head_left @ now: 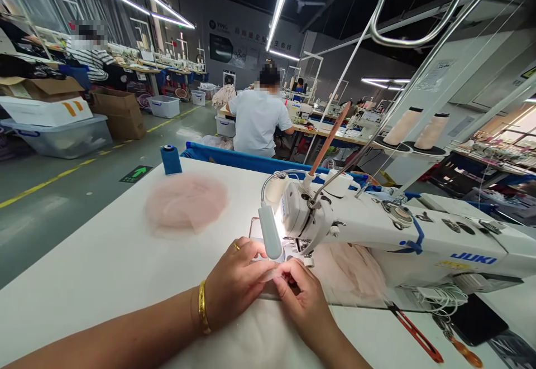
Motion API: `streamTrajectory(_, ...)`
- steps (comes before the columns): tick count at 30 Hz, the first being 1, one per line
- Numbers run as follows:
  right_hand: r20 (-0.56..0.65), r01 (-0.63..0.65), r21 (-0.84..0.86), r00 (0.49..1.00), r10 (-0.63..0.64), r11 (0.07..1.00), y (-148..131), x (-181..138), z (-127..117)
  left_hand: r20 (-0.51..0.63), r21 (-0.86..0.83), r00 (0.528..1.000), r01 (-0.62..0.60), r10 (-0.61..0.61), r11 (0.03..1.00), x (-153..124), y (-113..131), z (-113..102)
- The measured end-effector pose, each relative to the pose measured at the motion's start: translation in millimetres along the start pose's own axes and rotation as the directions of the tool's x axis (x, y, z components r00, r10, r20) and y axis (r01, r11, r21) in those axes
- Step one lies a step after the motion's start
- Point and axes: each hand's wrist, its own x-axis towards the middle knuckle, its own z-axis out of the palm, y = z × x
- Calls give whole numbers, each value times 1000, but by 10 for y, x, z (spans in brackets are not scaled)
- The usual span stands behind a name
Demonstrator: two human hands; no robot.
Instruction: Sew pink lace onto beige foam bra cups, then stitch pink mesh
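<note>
My left hand point(237, 282) and my right hand point(304, 296) meet just in front of the needle of a white JUKI sewing machine point(402, 238). Both pinch a thin piece of pale pink tulle fabric point(274, 277) between fingertips, pressed flat on the white table point(104, 268). A gold bracelet is on my left wrist and a ring on one finger. More pink tulle point(352, 271) bunches under the machine arm to the right. The machine's small lamp point(270, 238) shines down on the needle area and hides part of my fingers.
A round pile of pink tulle point(186, 201) and a blue thread spool point(170, 159) lie further back on the table. Red-handled scissors point(416, 332) lie at the right. Two thread cones point(414, 129) stand behind the machine. A person in a white shirt point(259, 118) sits ahead, with boxes at left.
</note>
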Motion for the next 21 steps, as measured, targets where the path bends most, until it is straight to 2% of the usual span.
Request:
streamTrajectory(5,-11,15,-9,1000,-15,1000,6,-9,11,-3,10,1000,-14,14,1000,1,-11,8)
streamTrajectory(12,-50,-35,41,998,37,999,-2,-42,42,-82,-3,995,-50,49,999,13,-23,16)
streamTrajectory(17,-75,86,13,994,-85,996,-27,-23,29,-79,-2,995,-59,59,998,11,-26,18)
streamTrajectory(21,-71,83,-10,994,-84,996,-13,-8,12,-74,-4,996,-57,57,998,8,-25,14)
